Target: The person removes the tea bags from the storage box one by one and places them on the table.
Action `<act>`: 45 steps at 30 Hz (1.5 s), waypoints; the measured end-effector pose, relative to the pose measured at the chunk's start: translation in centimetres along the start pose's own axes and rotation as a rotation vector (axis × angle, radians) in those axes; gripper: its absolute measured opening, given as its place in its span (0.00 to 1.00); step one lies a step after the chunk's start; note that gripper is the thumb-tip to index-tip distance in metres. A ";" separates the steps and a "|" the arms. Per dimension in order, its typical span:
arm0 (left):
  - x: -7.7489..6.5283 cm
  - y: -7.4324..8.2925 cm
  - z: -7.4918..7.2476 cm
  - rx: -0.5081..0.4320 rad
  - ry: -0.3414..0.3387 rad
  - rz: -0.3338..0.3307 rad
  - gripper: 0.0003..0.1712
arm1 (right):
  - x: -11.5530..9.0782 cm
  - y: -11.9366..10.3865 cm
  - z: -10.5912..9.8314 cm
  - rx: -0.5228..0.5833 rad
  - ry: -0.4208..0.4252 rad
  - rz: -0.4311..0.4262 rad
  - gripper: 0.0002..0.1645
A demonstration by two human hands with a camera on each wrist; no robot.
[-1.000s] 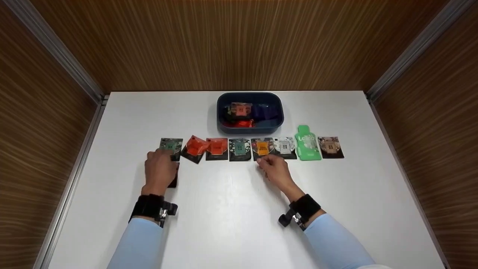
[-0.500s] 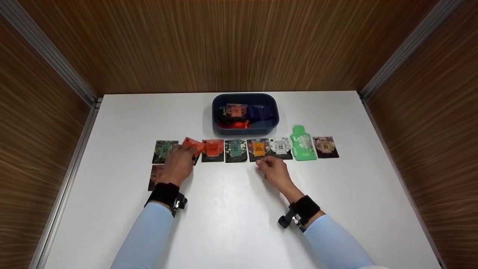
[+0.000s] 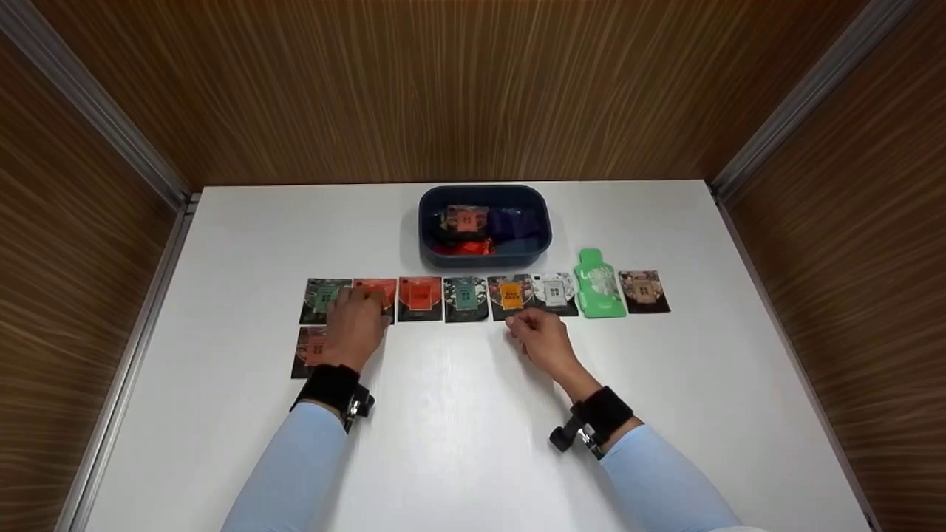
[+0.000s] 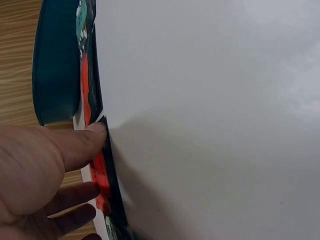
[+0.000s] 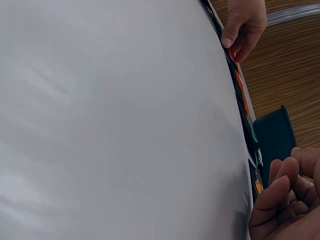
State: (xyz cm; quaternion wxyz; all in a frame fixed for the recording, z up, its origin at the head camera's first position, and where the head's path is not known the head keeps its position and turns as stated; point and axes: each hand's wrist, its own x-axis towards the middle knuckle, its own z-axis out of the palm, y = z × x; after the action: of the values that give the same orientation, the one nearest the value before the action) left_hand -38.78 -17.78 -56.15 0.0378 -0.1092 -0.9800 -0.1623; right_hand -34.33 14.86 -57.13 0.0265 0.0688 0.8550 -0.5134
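My left hand (image 3: 356,329) lies over a red-and-black sachet (image 3: 378,284) in the row, covering much of its left and lower part. In the left wrist view the thumb touches this sachet's near corner and the fingertips rest along its red face (image 4: 99,172). To its left lies a green-and-black sachet (image 3: 325,299); below that, another dark sachet with a red label (image 3: 310,347) is partly hidden by the hand. My right hand (image 3: 545,340) holds nothing, its fingers loosely curled just below an orange-labelled sachet (image 3: 511,294).
Rightward along the row lie another red sachet (image 3: 420,297), a teal-labelled one (image 3: 465,295), a white one (image 3: 554,292), a green bottle-shaped pouch (image 3: 600,287) and a brown one (image 3: 644,290). Behind stands a dark blue bin (image 3: 484,260) holding more packets. Wood-grain panels (image 3: 443,89) enclose the white table.
My left hand has moved right from the green sachet to the tilted red one, which now lies straight in the row. The dark red-labelled sachet below is more exposed. My right hand has stayed put.
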 end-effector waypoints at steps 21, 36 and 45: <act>6.5 8.7 -1.9 -0.269 0.004 0.015 0.18 | 10.2 -7.6 -2.7 -0.216 0.006 -0.182 0.12; 10.0 11.7 -0.5 -0.167 -0.032 0.083 0.19 | 14.7 -9.2 0.7 -0.473 0.062 -0.046 0.19; 10.5 11.7 0.8 -0.137 -0.015 0.092 0.20 | 15.9 -9.2 2.6 -0.554 0.068 0.026 0.17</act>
State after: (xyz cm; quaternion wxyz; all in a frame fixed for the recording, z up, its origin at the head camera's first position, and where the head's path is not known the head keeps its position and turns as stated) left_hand -46.39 -4.61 -52.11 0.0303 -0.1576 -0.9608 -0.2261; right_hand -51.41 9.76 -52.12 0.0219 0.0871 0.9622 -0.2571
